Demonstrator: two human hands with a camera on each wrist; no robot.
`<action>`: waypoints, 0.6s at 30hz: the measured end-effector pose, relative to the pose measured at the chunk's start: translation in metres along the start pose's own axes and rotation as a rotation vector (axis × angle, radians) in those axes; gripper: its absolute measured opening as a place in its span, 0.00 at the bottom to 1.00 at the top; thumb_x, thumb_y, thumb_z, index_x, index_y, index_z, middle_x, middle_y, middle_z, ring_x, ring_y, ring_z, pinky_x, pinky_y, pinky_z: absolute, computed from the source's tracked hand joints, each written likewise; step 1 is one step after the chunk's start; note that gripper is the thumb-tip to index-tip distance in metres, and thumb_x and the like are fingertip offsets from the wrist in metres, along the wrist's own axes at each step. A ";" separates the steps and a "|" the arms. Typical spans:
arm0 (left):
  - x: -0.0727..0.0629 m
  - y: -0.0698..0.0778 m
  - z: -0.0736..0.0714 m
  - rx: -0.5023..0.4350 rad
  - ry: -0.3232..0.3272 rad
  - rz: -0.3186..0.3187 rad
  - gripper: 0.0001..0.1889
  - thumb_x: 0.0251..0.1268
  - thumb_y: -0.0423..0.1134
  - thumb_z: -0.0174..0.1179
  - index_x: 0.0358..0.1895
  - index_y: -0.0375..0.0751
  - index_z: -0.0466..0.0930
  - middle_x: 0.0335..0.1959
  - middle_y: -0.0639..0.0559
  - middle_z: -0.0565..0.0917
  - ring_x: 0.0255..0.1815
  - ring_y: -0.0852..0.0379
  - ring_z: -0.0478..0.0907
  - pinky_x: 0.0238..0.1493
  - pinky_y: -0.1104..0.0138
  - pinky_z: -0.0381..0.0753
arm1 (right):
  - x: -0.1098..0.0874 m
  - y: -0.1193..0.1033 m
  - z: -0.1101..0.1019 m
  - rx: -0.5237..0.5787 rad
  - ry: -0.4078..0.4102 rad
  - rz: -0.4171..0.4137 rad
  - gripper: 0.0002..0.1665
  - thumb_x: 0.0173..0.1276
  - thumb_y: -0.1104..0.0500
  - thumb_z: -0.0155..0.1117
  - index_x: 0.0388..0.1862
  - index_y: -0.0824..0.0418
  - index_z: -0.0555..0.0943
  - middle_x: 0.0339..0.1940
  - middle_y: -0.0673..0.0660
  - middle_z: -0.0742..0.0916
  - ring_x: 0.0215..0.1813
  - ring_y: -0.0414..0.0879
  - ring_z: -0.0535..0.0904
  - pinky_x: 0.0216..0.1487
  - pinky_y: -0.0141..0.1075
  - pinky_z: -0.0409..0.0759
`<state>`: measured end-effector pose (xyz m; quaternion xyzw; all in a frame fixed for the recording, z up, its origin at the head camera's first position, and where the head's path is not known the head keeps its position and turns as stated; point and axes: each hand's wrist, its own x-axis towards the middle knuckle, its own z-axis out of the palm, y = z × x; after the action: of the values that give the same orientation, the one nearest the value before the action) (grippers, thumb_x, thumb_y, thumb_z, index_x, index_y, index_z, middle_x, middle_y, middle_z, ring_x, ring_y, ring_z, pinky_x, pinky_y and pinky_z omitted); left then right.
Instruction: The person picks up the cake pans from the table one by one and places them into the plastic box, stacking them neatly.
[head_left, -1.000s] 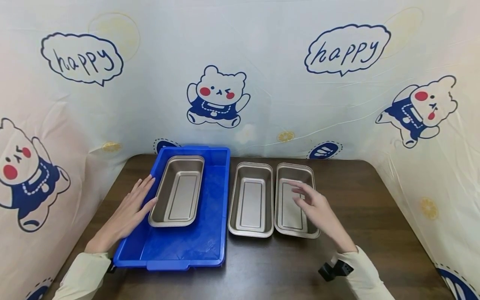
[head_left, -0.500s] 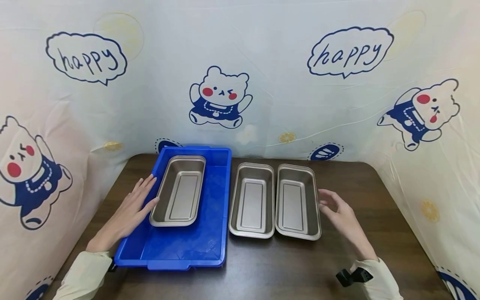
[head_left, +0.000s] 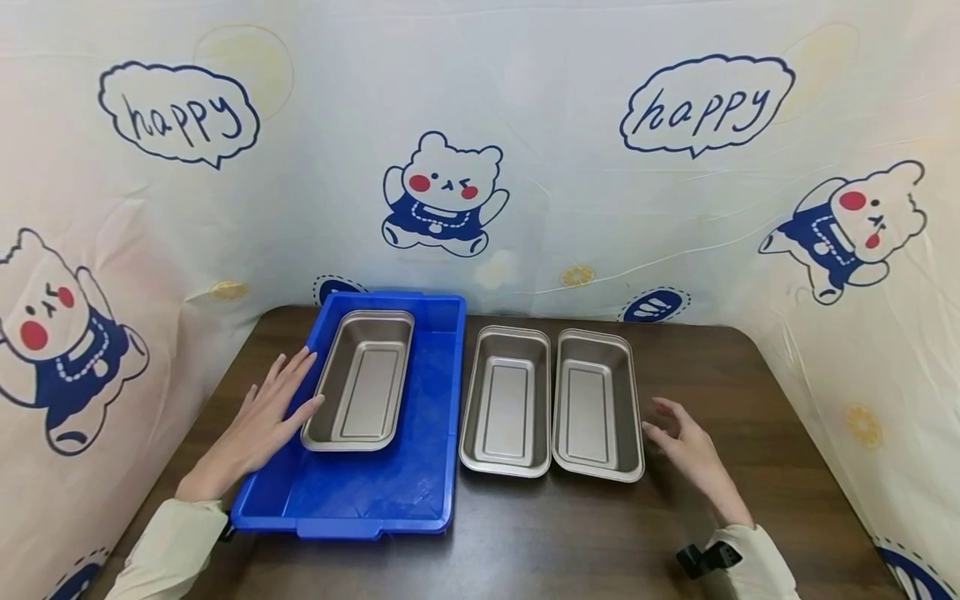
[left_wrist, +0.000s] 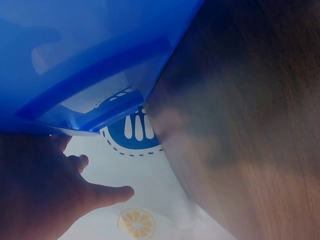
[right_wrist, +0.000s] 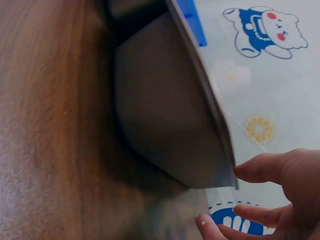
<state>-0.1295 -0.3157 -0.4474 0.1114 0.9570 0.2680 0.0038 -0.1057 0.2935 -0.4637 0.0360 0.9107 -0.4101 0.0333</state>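
Lying along the left wall of the blue plastic tray (head_left: 367,492), the left grip (head_left: 258,425) has its fingers straight and holds nothing; its thumb reaches over the rim of the metal loaf pan (head_left: 371,387) in the tray, though contact cannot be told. Between the two grips, right of the tray, the middle loaf pan (head_left: 506,408) and the matching outer loaf pan (head_left: 588,412) stand side by side on the wooden surface (head_left: 525,542). The right grip (head_left: 692,454), loosely bent and without a hold, is just beside the outer pan's right rim, thumb near or at that edge. The step in hand looks like handling this pan; done well, it would call for a pinch midway along the long rim and a level lift clear of its neighbour, the left grip steadying the tray.
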 end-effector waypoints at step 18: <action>0.001 0.002 -0.001 0.015 0.003 -0.016 0.44 0.81 0.57 0.51 0.89 0.49 0.39 0.89 0.41 0.41 0.86 0.33 0.26 0.72 0.23 0.27 | -0.002 0.007 0.022 0.298 -0.047 0.101 0.36 0.86 0.50 0.55 0.81 0.69 0.62 0.72 0.77 0.75 0.30 0.48 0.85 0.33 0.38 0.87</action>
<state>-0.1299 -0.3144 -0.4460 0.1036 0.9598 0.2608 0.0038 -0.1027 0.2818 -0.4828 0.0766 0.8358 -0.5393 0.0694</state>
